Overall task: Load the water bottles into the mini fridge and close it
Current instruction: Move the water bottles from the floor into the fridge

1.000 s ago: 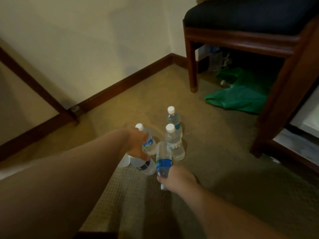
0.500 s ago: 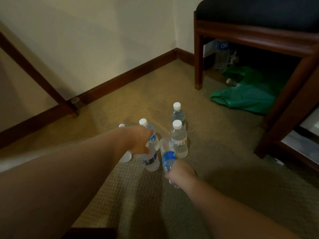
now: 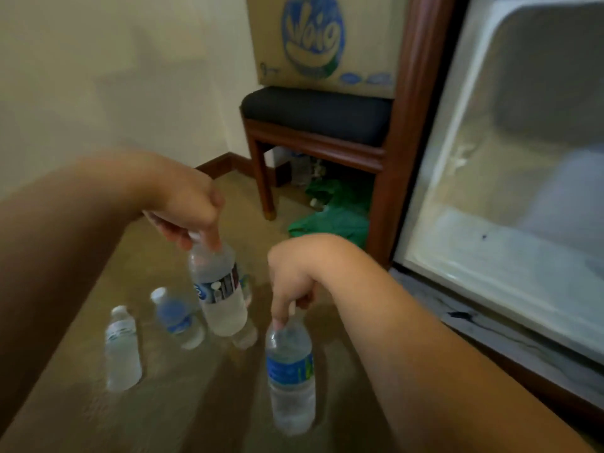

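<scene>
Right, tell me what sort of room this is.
Probably a hotel or guest room: carpeted floor, a wood-framed upholstered stool in the corner, and an open mini fridge set in wooden cabinetry at floor level.

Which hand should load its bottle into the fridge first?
Probably right. The right hand pinches the blue-label bottle by its neck, nearest the open mini fridge. The left hand, gripping another bottle, sits farther away.
</scene>
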Demonstrator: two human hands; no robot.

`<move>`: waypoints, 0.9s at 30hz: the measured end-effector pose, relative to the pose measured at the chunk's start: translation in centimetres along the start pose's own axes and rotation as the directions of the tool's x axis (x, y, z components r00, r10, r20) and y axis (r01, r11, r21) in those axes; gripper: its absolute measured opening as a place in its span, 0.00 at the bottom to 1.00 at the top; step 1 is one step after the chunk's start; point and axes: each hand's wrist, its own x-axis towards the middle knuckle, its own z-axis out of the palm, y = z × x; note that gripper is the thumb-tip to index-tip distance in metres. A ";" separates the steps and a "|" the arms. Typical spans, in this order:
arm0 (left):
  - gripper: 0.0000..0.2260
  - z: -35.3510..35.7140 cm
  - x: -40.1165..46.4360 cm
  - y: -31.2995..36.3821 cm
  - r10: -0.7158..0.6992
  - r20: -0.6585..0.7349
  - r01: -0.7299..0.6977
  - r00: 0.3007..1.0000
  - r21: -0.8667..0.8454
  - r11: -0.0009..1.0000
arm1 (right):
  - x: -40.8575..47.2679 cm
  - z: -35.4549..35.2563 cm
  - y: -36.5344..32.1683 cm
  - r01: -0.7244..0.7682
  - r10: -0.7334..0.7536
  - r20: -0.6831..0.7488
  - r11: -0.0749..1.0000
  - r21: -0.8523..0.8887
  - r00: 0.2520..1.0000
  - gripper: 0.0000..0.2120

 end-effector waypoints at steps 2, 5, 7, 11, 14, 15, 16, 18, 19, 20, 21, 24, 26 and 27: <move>0.14 -1.7 -1.0 2.9 0.065 -0.032 -0.065 0.997 0.001 0.998 | -3.6 -1.9 2.3 -0.035 0.035 -0.066 0.999 0.007 0.997 0.14; 0.12 -3.8 -1.9 7.6 0.184 -0.085 -0.184 0.979 0.011 0.983 | -8.9 -3.9 6.6 -0.124 0.137 -0.217 0.989 0.076 0.967 0.14; 0.11 -4.5 -2.2 10.3 0.257 -0.117 -0.257 0.959 0.013 0.966 | -12.2 -4.6 9.4 -0.167 0.198 -0.308 0.978 0.125 0.931 0.16; 0.12 -5.0 -2.6 15.0 0.383 -0.141 -0.382 0.913 0.034 0.923 | -17.6 -5.0 14.5 -0.224 0.323 -0.468 0.940 0.255 0.822 0.17; 0.13 -5.7 -4.0 18.9 0.431 -0.152 -0.433 0.889 0.020 0.901 | -20.5 -5.1 17.6 -0.218 0.430 -0.540 0.885 0.412 0.723 0.18; 0.13 -5.9 -4.7 20.3 0.446 -0.171 -0.449 0.879 0.024 0.893 | -21.2 -5.0 18.5 -0.212 0.476 -0.562 0.857 0.470 0.677 0.17; 0.12 -6.0 -5.3 21.4 0.463 -0.198 -0.467 0.864 0.030 0.884 | -21.7 -5.0 19.5 -0.204 0.521 -0.580 0.828 0.523 0.627 0.16; 0.12 -5.8 -5.6 22.8 0.506 -0.274 -0.513 0.817 0.052 0.857 | -22.2 -4.7 21.4 -0.185 0.596 -0.602 0.775 0.604 0.531 0.15; 0.12 -5.4 -5.4 23.0 0.527 -0.319 -0.538 0.788 0.059 0.841 | -22.1 -4.5 22.2 -0.186 0.619 -0.611 0.761 0.621 0.493 0.15; 0.12 -4.9 -4.9 23.1 0.545 -0.367 -0.562 0.754 0.070 0.824 | -22.0 -4.1 23.2 -0.196 0.635 -0.624 0.755 0.626 0.456 0.15; 0.13 -4.5 -4.3 23.4 0.563 -0.414 -0.586 0.715 0.084 0.806 | -21.7 -3.6 24.2 -0.208 0.646 -0.642 0.753 0.624 0.413 0.14; 0.14 -3.3 -2.1 24.4 0.597 -0.528 -0.645 0.603 0.116 0.755 | -21.0 -2.1 27.2 -0.219 0.652 -0.696 0.758 0.615 0.300 0.14; 0.15 -2.4 -0.7 25.4 0.606 -0.585 -0.688 0.540 0.109 0.718 | -20.9 -1.4 29.0 -0.210 0.657 -0.719 0.754 0.622 0.227 0.15; 0.14 -1.9 -0.1 25.9 0.605 -0.604 -0.713 0.518 0.085 0.696 | -20.8 -1.2 29.6 -0.194 0.658 -0.726 0.752 0.630 0.199 0.14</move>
